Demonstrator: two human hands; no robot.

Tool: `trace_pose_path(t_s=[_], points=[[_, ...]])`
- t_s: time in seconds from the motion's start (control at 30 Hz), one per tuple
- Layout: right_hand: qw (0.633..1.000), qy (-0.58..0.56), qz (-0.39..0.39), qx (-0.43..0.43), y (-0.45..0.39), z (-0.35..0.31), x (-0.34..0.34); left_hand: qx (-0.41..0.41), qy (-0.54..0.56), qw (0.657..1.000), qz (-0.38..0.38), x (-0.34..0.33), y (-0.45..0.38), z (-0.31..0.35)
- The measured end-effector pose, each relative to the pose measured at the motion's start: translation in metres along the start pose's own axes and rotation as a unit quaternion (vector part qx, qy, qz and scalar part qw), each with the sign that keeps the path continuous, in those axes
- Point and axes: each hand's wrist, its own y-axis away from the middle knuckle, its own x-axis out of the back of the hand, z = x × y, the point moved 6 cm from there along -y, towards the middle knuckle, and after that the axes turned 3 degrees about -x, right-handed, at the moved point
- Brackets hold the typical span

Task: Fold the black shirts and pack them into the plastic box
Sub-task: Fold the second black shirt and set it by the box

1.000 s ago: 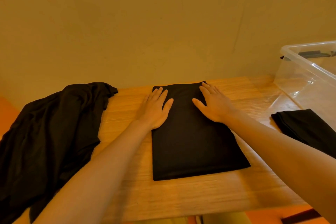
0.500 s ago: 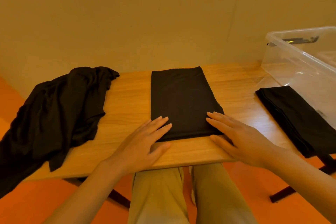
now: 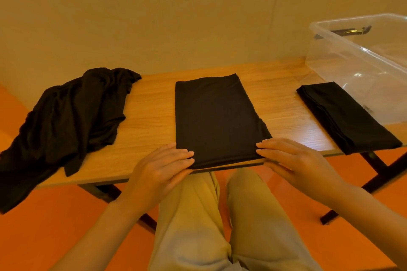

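Observation:
A folded black shirt (image 3: 217, 121) lies flat in the middle of the wooden table (image 3: 152, 114), its near edge at the table's front edge. My left hand (image 3: 163, 165) touches the shirt's near left corner with straight fingers. My right hand (image 3: 290, 160) touches the near right corner the same way. Whether either thumb is under the cloth is hidden. A second folded black shirt (image 3: 345, 116) lies at the right, beside the clear plastic box (image 3: 361, 57). An unfolded pile of black shirts (image 3: 70, 116) hangs over the table's left end.
A plain wall runs behind the table. My legs in tan trousers (image 3: 209, 222) are under the front edge. The floor (image 3: 48, 226) is orange. Dark table legs (image 3: 374, 174) show at the lower right. Something dark sits at the box's far rim.
Both hands slid from the shirt's far end down to its near corners. My head tipped down, so my legs and the floor came into view.

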Motion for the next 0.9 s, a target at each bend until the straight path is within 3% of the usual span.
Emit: trace_pose_path(t_s=[0.3,0.4,0.57,0.73,0.9], points=[[0.998,-0.051,0.015,0.016,-0.001,-0.001,0.015,0.076,0.093,0.991,0.061,0.017,0.001,-0.002],[0.992,-0.122,0.026,0.002,-0.001,-0.004,0.022,0.097,0.134,0.983,0.080,0.024,0.002,-0.003],[0.967,-0.239,0.027,-0.082,-0.011,0.004,0.027,0.151,0.204,0.960,0.118,0.036,-0.004,-0.009],[0.929,-0.328,0.066,-0.161,-0.045,0.022,0.038,0.267,0.237,0.924,0.134,0.039,-0.024,-0.032],[0.889,-0.345,0.022,-0.300,-0.093,0.060,0.022,0.369,0.209,0.902,0.072,0.026,-0.059,-0.074]])
